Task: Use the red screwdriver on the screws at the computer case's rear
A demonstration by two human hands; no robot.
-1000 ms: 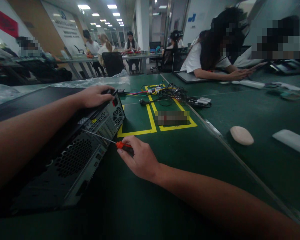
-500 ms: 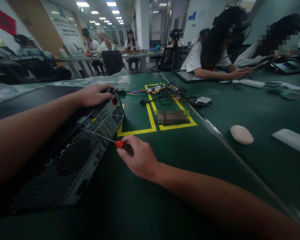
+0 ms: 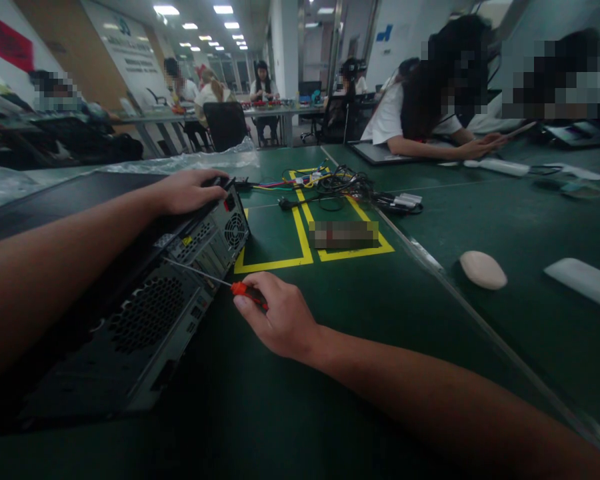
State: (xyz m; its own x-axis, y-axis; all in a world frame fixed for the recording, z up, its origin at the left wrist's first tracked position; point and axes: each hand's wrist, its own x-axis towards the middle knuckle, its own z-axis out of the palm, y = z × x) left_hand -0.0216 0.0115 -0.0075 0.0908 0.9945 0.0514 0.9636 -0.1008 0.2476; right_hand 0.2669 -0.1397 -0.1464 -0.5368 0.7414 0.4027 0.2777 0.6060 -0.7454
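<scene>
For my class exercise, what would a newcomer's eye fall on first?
Probably the orange-and-black screwdriver in the right hand, its thin shaft aimed at the black metal computer case at left. The left hand rests on the case's top edge. Beyond, yellow tape rectangles mark the green table.

Grey perforated computer-case back panel [image 3: 153, 317] looks metal, matt. Thin straight screwdriver shaft [image 3: 200, 273]: shiny metal. Green flat tabletop [image 3: 360, 300]: smooth. Clear crumpled sheet [image 3: 220, 157]: glossy plastic.

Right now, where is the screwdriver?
In the head view, the screwdriver is just left of centre, held in the right hand, its shaft pointing toward the computer tower's rear panel.
</scene>
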